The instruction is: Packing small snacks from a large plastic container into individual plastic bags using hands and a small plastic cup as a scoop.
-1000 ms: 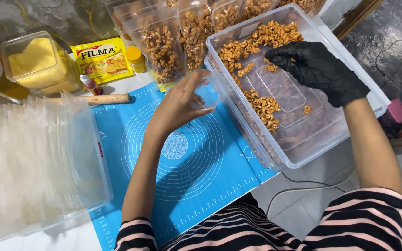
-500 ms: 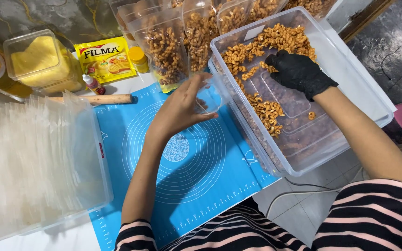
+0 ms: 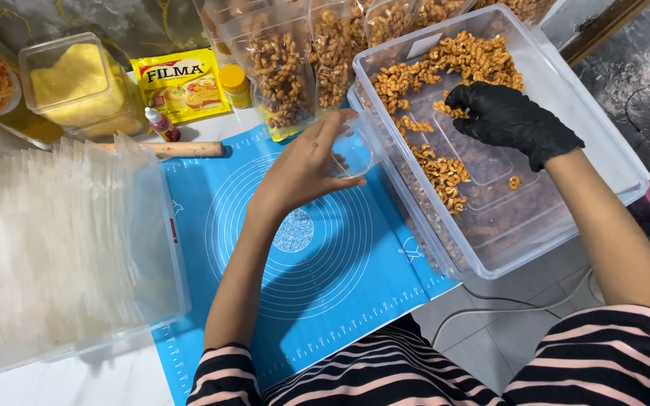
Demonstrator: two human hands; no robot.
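Your bare left hand (image 3: 306, 169) pinches an empty clear pouch (image 3: 351, 150) just beside the clear tub (image 3: 603, 150), its mouth turned toward the tub and its long axis running across the rim. Hold that mouth wide and close to the rim. Your gloved right hand (image 3: 509, 120) curls over fried snack pieces (image 3: 453, 64) inside the tub; gather a compact handful.

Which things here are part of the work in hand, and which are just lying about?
In use:
- left hand holding a clear pouch
- gloved right hand in the clear tub of fried snacks
- filled pouches behind

Lying about:
- rolling pin
- yellow sachet
- small yellow jar
- small dropper bottle
- lidded yellow container
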